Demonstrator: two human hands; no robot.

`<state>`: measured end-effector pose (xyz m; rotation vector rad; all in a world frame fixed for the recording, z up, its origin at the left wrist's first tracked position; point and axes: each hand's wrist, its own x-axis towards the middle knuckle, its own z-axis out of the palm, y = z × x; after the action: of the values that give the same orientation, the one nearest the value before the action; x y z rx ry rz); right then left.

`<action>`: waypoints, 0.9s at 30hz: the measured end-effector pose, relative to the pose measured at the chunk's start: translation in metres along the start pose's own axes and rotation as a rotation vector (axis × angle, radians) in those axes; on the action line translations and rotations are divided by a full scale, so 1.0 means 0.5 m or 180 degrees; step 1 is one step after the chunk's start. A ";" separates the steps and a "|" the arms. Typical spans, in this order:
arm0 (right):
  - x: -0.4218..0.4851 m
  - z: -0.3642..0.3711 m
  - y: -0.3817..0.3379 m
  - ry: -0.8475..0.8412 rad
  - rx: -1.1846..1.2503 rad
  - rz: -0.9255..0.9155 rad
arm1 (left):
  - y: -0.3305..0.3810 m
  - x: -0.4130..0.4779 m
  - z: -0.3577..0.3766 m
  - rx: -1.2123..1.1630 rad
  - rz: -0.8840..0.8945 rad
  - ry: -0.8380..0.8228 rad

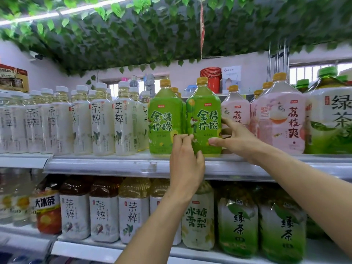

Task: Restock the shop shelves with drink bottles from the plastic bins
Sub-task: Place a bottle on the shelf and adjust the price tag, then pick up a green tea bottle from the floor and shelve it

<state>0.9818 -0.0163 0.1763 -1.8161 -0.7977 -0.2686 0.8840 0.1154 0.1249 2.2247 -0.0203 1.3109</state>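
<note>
A green kumquat-lemon drink bottle [204, 119] with a yellow cap stands upright at the front of the upper shelf [133, 164]. My left hand [187, 159] holds its lower left side, fingers curled at the label. My right hand [236, 139] wraps its right side, thumb across the front, fingers behind. A second green bottle [164, 119] of the same kind stands just to its left, touching it.
White-capped tea bottles [101, 119] fill the upper shelf on the left. Pink lychee bottles [280, 119] and a large green tea bottle [331, 115] stand on the right. The lower shelf [118, 252] holds several large tea bottles. Red buckets [211, 78] stand behind; fake ivy hangs overhead.
</note>
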 end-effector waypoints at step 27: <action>-0.029 0.018 -0.007 0.0420 -0.0664 -0.0420 | -0.028 -0.002 -0.015 -0.0808 0.0010 0.0194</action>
<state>0.9669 -0.0135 0.1676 -1.9193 -0.8217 -0.5698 0.8812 0.1307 0.1204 1.9711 -0.1589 1.2996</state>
